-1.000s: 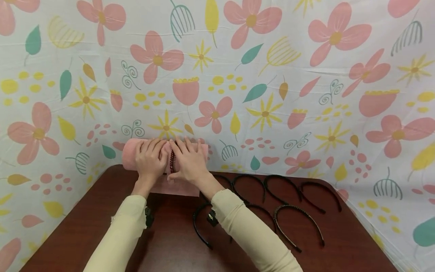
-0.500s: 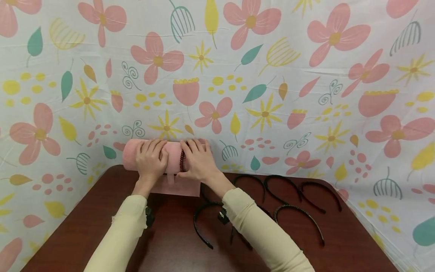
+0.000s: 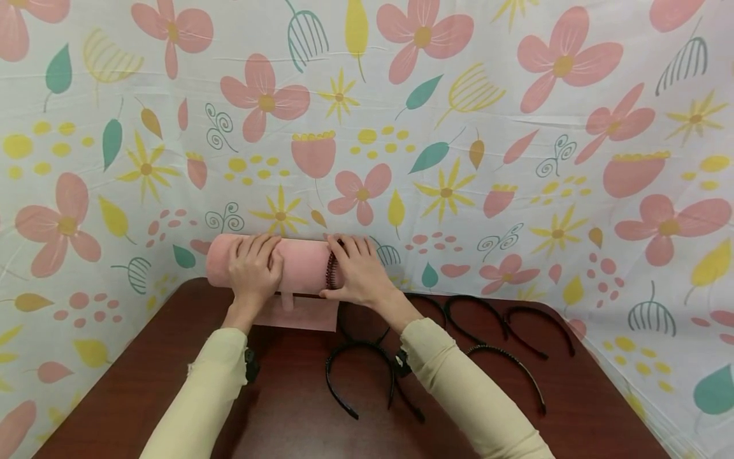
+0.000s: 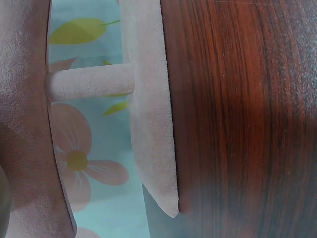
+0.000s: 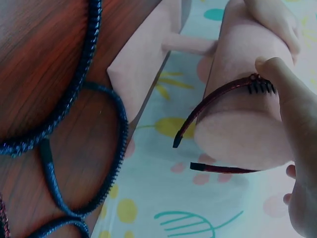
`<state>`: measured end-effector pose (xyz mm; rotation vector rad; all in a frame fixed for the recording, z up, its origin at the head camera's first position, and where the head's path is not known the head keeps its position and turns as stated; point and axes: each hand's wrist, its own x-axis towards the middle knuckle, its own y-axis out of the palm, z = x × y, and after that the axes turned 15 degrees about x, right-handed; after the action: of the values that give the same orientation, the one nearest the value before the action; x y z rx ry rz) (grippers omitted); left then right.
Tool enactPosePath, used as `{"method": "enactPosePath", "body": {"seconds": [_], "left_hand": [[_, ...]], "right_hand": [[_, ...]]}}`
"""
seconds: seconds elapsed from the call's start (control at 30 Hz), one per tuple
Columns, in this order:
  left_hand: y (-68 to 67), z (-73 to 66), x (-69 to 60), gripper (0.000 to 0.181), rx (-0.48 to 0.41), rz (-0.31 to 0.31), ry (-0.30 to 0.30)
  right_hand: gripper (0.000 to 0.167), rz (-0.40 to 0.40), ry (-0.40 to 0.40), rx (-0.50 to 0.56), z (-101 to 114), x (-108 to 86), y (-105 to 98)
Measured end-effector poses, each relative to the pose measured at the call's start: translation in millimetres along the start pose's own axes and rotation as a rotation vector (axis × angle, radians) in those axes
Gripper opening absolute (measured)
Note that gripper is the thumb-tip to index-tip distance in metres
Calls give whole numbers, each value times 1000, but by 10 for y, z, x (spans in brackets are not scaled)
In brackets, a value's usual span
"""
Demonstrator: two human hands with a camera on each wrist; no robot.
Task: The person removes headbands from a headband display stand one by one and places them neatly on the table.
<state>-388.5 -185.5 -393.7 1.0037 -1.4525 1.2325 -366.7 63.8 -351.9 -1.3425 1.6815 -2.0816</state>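
A pink plush headband stand (image 3: pixel 302 266) has a horizontal roll on a short post above a flat base (image 3: pixel 306 313). My left hand (image 3: pixel 254 268) grips the roll left of its middle, fingers over the top. My right hand (image 3: pixel 362 273) holds a dark red toothed headband (image 3: pixel 331 271) around the right end of the roll. In the right wrist view, the thumb lies along this headband (image 5: pixel 213 100), and its two tips stick out past the roll's end. The left wrist view shows the post (image 4: pixel 91 83) and the base's edge; the left hand is mostly out of that view.
Several headbands lie on the brown table (image 3: pixel 287 395) to the right, among them a black headband (image 3: pixel 328 376), a gold-toned headband (image 3: pixel 524 370) and a dark headband (image 3: pixel 559 313). A floral cloth (image 3: pixel 459 127) hangs close behind the stand.
My right hand has slid the dark red headband rightward along the roll, from near the middle to the right end. My left hand has stayed in place on the roll.
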Motion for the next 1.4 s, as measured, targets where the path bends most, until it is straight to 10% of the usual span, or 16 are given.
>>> {"method": "enactPosePath", "body": {"seconds": [1.4], "left_hand": [[0, -14, 18, 36, -3, -26, -3]], "right_hand": [[106, -51, 236, 294, -559, -834, -254]]}}
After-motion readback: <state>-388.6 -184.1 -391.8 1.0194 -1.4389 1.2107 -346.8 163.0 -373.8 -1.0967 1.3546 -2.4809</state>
